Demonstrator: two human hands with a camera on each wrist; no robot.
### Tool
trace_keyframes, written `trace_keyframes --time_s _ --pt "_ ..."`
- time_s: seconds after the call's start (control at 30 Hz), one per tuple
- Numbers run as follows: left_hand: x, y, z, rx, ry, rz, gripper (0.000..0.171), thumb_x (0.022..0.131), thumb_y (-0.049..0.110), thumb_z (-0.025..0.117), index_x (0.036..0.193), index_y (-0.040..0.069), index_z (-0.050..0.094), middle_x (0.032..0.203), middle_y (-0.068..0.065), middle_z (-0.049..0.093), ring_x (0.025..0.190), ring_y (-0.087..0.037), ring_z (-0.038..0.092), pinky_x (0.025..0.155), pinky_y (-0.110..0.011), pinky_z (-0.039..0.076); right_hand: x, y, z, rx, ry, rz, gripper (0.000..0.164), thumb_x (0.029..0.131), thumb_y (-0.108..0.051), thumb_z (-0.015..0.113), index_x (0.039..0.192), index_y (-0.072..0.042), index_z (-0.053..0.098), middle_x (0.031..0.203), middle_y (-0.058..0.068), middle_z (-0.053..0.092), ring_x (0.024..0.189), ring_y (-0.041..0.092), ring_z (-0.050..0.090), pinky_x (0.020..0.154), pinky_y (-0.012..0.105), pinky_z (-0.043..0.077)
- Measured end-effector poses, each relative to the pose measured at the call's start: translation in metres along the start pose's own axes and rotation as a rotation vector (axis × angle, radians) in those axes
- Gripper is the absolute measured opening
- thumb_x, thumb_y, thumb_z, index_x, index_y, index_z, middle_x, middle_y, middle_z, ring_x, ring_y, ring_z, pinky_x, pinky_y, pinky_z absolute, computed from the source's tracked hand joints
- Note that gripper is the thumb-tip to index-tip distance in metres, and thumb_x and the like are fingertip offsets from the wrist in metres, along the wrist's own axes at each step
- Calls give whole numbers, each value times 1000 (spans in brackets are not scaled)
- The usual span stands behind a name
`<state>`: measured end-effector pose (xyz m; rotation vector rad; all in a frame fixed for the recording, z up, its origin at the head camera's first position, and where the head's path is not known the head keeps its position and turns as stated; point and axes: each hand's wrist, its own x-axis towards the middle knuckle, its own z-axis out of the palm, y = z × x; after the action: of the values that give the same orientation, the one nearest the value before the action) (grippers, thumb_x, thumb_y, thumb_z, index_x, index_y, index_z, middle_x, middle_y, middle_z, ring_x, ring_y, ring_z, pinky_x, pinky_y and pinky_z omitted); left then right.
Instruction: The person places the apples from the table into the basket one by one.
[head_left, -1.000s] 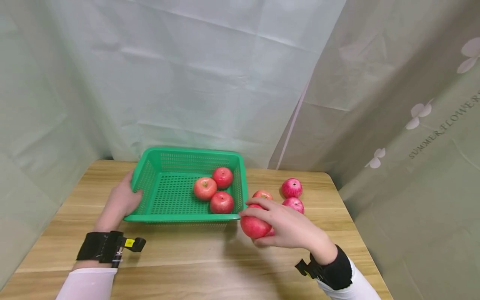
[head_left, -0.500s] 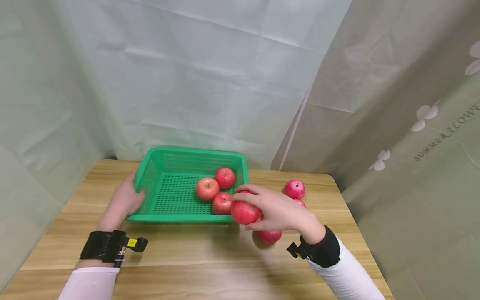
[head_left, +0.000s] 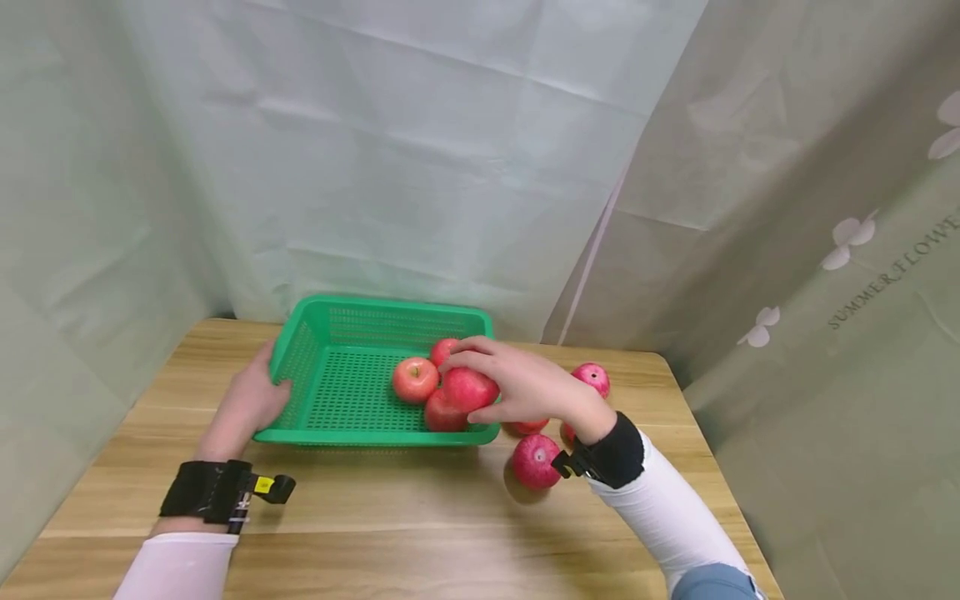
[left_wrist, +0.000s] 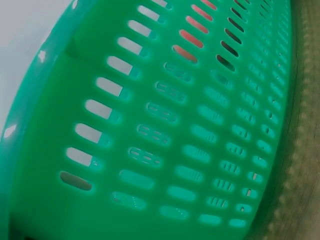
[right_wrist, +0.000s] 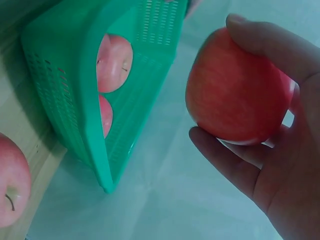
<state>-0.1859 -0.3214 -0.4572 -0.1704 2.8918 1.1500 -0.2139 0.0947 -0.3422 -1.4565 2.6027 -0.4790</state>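
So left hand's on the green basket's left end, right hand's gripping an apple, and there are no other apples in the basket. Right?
Not quite: the green basket does have apples in it. The head view shows three other apples there, toward its right end. The rest stands: left hand on the left end, right hand gripping an apple.

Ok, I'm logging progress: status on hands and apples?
Left hand holding green basket. Right hand gripping red apple over basket's right end. Possible obstruction: three apples inside.

Red apple [head_left: 471, 389] in right hand [head_left: 521, 383], seemingly above green basket [head_left: 360, 437], three apples [head_left: 415, 381] inside
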Motion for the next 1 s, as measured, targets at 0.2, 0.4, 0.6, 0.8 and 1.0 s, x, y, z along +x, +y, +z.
trace_keyframes --time_s 0.2,0.4,0.6,0.8,1.0 --pt "2 0 -1 3 2 4 77 105 8 50 167 -8 6 142 -51 42 99 -49 60 74 -51 52 30 11 -1 -31 18 -14 65 87 -28 89 146 -24 62 149 0 49 126 14 53 92 29 55" --pt "4 -1 -2 -7 -4 -13 78 107 10 49 167 -6 3 140 -50 43 91 -44 63 67 -43 51 61 21 -1 -54 -6 48 63 88 -27 87 145 -25 60 146 3 50 121 16 56 91 29 55" --pt "4 -3 -1 9 7 2 78 105 9 50 167 -8 6 142 -51 42 97 -48 61 74 -50 52 79 27 2 -28 -36 106 65 89 -31 86 148 -25 58 147 3 48 121 16 55 88 29 56" --pt "4 -5 -1 8 3 -10 78 106 10 50 167 -7 5 140 -50 44 96 -47 61 72 -48 52 91 30 5 23 -50 123 70 90 -30 83 154 -28 52 146 1 48 120 14 55 87 29 56" --pt "3 -5 -3 11 -1 -15 78 106 10 50 167 -7 4 139 -50 44 93 -46 62 69 -43 50 109 34 10 9 -61 152 71 93 -32 81 156 -24 48 146 2 49 121 14 55 92 31 55"
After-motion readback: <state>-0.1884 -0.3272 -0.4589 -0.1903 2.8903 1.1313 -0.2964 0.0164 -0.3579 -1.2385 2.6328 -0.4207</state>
